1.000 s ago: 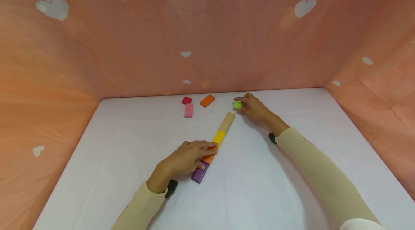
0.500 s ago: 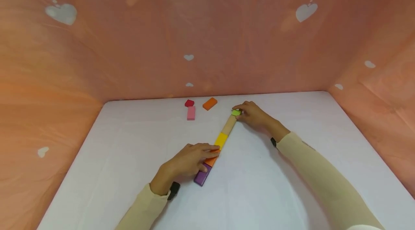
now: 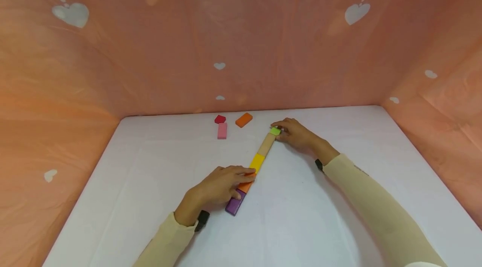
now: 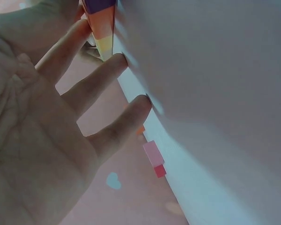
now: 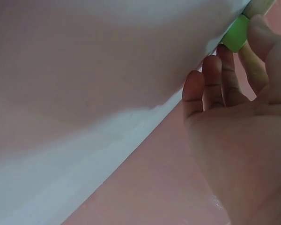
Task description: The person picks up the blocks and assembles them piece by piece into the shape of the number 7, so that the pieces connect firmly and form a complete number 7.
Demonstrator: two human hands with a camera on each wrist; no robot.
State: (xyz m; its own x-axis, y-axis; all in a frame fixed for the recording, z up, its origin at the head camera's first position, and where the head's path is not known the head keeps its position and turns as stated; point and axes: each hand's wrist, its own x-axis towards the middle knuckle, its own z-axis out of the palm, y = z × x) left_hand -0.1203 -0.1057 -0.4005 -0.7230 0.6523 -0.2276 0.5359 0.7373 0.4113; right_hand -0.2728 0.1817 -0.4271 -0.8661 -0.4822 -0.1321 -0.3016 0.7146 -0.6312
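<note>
A slanting row of blocks lies on the white table: a purple block nearest, then an orange block, a yellow block and a plain wooden block. At the row's far end is a small light-green block, pinched between the thumb and fingers of my right hand. The right wrist view shows this green block right against the wooden one. My left hand rests across the near part of the row, fingers extended over the orange block and thumb at the purple one.
Beyond the row lie a loose orange block, a pink block and a small red angular block. A peach cloth with white hearts rises behind the table's far edge and at both sides.
My right hand has brought the light-green block toward me, from beyond the row to the wooden block's far end. My left hand stays on the row; the head view has shifted slightly.
</note>
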